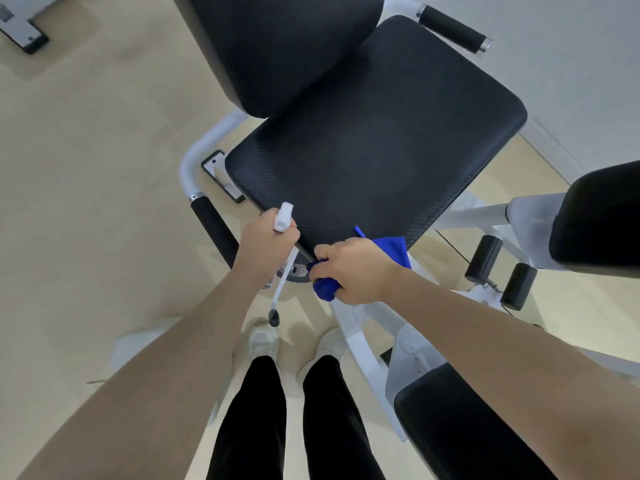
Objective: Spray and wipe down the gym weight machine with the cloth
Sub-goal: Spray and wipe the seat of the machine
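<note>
Left hand point(266, 249) grips the white spray bottle point(283, 217) at the black seat pad's point(377, 150) near edge; right hand point(356, 270) clutches the bunched blue cloth point(325, 289) just beside it.

Beige floor point(86, 202) — white machine frame point(360, 344)

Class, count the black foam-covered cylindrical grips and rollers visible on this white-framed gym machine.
4: one handle grip at the top right, one beside the seat's left edge, and two short rollers side by side at the lower right. Others may be hidden.
</note>
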Action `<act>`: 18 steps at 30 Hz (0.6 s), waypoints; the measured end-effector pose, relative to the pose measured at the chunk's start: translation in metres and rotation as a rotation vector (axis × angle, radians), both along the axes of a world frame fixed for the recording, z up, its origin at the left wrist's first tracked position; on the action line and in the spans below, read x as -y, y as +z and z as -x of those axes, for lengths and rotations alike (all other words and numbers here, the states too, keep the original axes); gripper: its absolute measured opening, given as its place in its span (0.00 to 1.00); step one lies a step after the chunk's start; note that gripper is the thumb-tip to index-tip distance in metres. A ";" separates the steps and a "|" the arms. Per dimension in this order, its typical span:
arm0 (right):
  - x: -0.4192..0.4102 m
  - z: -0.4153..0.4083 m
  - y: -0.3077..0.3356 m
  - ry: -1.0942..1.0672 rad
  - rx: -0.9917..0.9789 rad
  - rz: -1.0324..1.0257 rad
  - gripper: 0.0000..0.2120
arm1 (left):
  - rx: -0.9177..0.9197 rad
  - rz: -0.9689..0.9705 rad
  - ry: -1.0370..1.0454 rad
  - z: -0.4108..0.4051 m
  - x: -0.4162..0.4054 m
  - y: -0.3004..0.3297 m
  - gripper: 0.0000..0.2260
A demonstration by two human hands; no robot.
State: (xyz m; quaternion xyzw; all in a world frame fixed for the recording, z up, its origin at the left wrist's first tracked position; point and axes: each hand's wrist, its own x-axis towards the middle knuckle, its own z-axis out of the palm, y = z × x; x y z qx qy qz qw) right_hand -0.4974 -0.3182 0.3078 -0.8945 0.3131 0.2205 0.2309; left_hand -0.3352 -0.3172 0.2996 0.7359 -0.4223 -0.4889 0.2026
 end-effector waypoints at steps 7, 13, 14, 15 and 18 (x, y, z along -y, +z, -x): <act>0.018 -0.033 -0.018 -0.011 0.091 0.150 0.18 | 0.148 0.125 -0.175 -0.007 0.000 0.005 0.04; -0.018 0.009 -0.024 -0.022 0.212 0.171 0.17 | 0.161 0.208 -0.186 -0.001 -0.004 0.002 0.05; -0.025 0.018 -0.022 0.002 0.197 0.168 0.18 | 0.124 0.213 -0.204 0.007 -0.004 0.003 0.07; -0.029 0.023 -0.019 0.024 0.184 0.145 0.19 | 0.087 0.221 -0.214 0.014 -0.003 0.005 0.10; -0.014 0.037 -0.014 -0.134 0.176 0.185 0.21 | 0.050 0.228 -0.207 0.032 0.004 0.008 0.13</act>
